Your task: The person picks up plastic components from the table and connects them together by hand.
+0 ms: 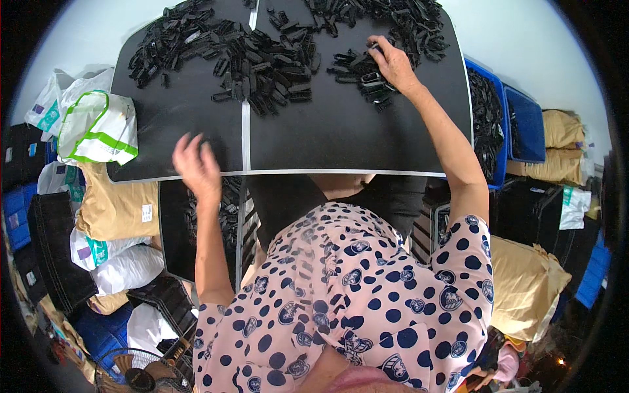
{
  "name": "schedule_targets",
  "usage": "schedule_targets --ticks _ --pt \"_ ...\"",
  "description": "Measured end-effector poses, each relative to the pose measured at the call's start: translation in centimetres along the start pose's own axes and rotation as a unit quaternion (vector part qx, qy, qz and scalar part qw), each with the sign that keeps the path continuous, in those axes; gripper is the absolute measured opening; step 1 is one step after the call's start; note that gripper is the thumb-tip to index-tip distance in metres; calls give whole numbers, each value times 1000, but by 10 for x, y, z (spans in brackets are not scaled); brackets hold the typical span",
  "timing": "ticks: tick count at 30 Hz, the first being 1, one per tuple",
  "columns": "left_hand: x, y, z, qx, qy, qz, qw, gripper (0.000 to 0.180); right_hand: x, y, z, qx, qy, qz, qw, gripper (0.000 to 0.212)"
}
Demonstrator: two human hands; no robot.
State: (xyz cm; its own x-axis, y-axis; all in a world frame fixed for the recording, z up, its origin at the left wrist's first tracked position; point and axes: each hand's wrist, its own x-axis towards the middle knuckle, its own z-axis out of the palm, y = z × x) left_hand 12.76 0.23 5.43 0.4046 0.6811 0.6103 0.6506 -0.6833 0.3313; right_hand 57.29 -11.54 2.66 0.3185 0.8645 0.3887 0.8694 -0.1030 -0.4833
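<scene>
Head view: black bench point(354, 147), silver strip point(246, 141) running front to back across it; all positions below are relative to that strip. Small black plastic parts lie in loose heaps. Main heap point(262, 65) straddles the strip and spreads out to its left toward the far edge; far heap point(422, 29) sits well right of the strip. Smaller cluster point(357, 69) is right of the strip too, between those two. Right hand point(392, 64) is right of the strip, over that cluster, fingers bent, thumb and fingertips close to a dark part; can't tell if it's gripped or just touched. Left hand point(196, 164) is left of the strip, raised near the bench's front edge, well apart from the heaps; fingers parted, hand open, motion-blurred, nothing clearly visible in it. White bag with green trim point(121, 137) sits farther left of the strip, at the bench corner. Brown package point(118, 206) is below that bag, also left of the strip. Off the bench's right side, far right of the strip: blue bin point(500, 147) with black pieces inside, second blue bin point(532, 134) just beside it.
</scene>
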Motion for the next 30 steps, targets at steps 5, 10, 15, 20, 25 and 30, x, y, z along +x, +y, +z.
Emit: schedule_targets --ticks 5,10,15,20,25,30 --pt "20 111 77 -242 -177 154 941 16 -3 14 -10 129 50 70 988 27" --pt "4 196 129 -303 -270 199 892 21 -27 -27 -24 394 12 265 880 32" --pt "12 219 172 -189 -270 241 913 24 -58 -56 -26 379 -45 297 875 41" --pt "-6 185 159 -217 -258 259 905 20 -85 -60 -27 364 -96 325 867 35" --pt "21 129 117 -165 -194 134 958 25 -106 -56 -18 480 -79 352 799 23" --pt "49 73 130 -12 -203 169 964 22 -106 -79 4 694 -94 358 617 20"
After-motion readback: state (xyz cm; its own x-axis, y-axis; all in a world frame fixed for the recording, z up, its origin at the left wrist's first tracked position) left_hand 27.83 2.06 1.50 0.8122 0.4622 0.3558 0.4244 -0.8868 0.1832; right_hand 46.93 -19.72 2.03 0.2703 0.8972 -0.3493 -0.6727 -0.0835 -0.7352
